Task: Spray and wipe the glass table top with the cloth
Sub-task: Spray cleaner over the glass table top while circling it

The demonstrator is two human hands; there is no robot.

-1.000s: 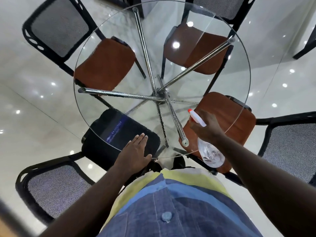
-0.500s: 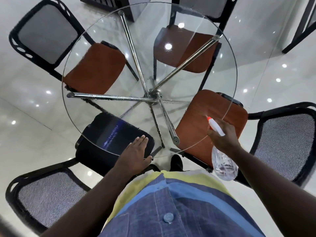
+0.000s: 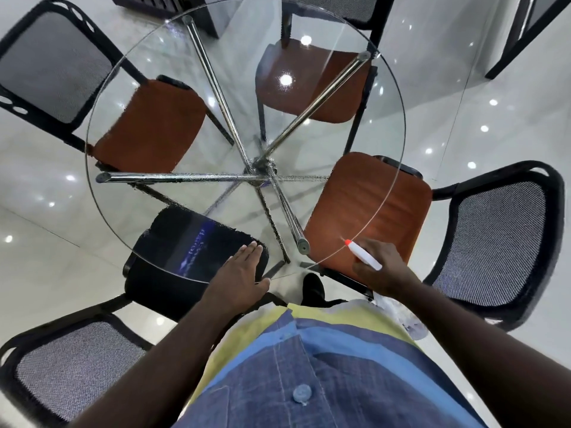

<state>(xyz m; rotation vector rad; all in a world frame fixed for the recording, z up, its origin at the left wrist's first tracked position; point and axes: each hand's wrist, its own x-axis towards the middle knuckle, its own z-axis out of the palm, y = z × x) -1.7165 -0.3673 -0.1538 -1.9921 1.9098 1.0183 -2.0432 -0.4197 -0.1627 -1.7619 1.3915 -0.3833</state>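
Gripping spray bottle in curled right hand at near-right rim of glass table top, resting flat, straight-fingered left hand on near edge, cloth not spotted; likely to overspray onto orange chair seat from that close to rim.

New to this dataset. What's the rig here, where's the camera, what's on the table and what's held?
No machine: a person working with bare hands. The single picture comes from a wide-angle camera on their head, looking down, so edges bend. The round glass table top sits on chrome legs; chairs show through it. The left hand lies flat on the glass near the edge, fingers straight, above a black chair seat. The right hand grips a spray bottle, its orange-tipped nozzle pointing across the rim. I see no cloth in this frame.
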